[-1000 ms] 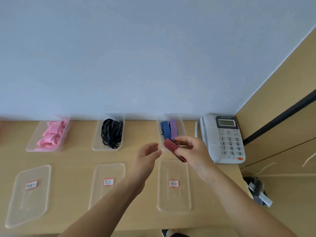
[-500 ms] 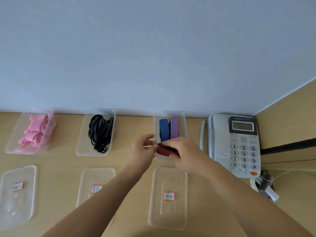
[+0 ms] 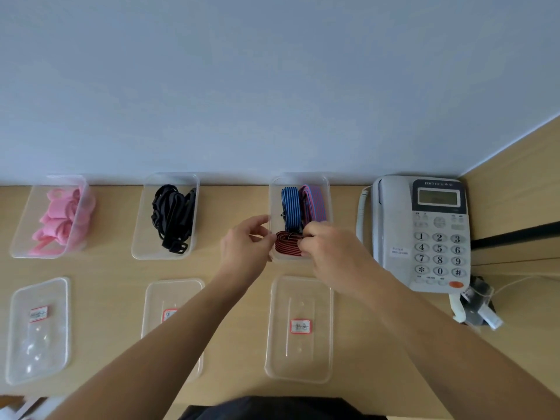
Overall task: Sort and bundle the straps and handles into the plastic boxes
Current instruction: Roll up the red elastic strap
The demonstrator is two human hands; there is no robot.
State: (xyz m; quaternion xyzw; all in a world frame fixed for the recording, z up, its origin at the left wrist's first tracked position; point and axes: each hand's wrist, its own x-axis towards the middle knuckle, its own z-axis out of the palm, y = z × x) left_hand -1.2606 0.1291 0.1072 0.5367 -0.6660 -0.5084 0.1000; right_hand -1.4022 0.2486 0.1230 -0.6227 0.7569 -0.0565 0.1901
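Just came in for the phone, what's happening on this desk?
A person is sorting straps into boxes. The right hand holds a rolled red striped strap at the near end of the right box, beside a blue strap and a purple strap. The left hand is at the roll's other end; its grip is unclear. Pink handles and black straps sit in the other two boxes.

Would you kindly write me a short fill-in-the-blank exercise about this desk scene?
The left box holds ___ straps. The middle box holds ___ straps. The right hand grips a red-and-black strap at the right box, which stands beside the ___.
Missing words: pink; black; telephone.
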